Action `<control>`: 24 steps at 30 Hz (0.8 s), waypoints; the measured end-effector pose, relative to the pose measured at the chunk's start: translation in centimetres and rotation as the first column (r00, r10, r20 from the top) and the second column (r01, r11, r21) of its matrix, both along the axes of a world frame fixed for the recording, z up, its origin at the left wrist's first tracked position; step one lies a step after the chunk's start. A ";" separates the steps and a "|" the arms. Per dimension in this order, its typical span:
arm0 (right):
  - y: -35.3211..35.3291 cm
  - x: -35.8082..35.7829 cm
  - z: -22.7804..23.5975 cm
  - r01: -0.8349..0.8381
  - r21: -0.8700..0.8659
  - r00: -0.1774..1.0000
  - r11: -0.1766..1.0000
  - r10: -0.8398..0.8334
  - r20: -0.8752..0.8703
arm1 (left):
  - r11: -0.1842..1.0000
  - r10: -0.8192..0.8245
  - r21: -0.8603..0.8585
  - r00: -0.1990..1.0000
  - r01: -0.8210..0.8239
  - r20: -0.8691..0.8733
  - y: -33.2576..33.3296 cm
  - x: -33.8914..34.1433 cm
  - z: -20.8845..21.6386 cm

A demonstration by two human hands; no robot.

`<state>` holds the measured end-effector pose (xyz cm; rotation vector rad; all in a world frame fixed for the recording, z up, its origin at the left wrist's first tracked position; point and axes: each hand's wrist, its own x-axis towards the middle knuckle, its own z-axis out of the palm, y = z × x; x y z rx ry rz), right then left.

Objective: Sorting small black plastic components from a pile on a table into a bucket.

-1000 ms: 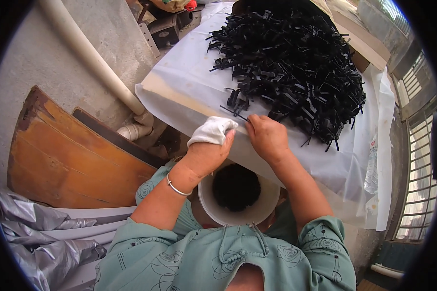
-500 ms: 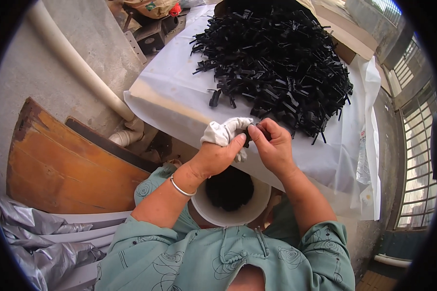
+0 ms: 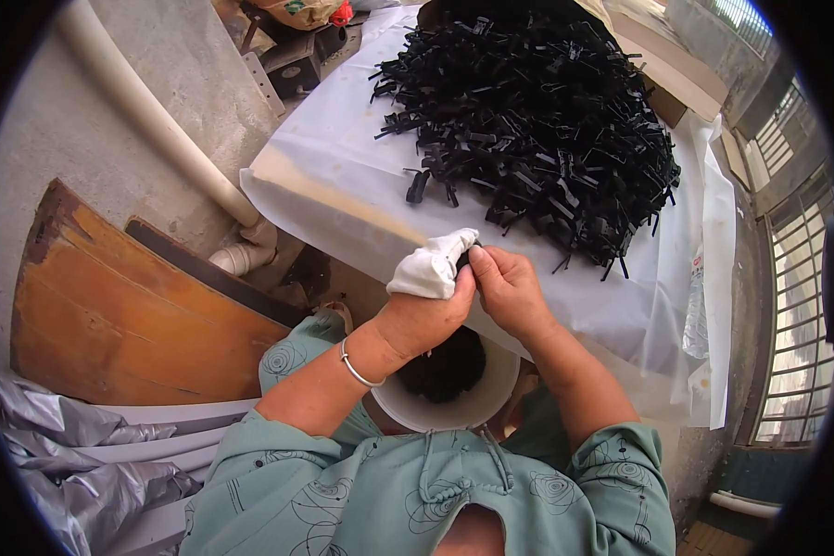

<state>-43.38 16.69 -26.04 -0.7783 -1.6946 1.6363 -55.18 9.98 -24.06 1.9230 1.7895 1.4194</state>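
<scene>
My left hand (image 3: 428,301), its fingers covered by white cloth (image 3: 426,269), is closed around a small black plastic part (image 3: 466,257). My right hand (image 3: 510,290) pinches the same part between thumb and bent forefinger, so only a bit of it shows. Both hands meet just above the table's near edge. Below them, between my knees, stands a white bucket (image 3: 503,389) with a dark mass of black pieces (image 3: 449,371) inside. Beyond my hands a large heap of black plastic parts (image 3: 537,130) lies on the table.
White plastic sheeting (image 3: 334,208) covers the table. An open cardboard box (image 3: 672,65) stands behind the heap; a clear plastic bottle (image 3: 695,315) is at the right edge. Left are a worn orange-brown board (image 3: 139,306), a wall pipe (image 3: 148,111) and silver sheeting (image 3: 74,445).
My left hand has turned, and its cloth-covered fingers have closed in over the black part. My right fingers have drawn in closer against it.
</scene>
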 end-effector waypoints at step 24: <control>1.3 2.0 1.4 -0.073 0.249 0.997 0.966 0.067 0.034 | 0.857 -0.228 -0.210 0.713 0.470 0.663 -0.2 -1.1 1.2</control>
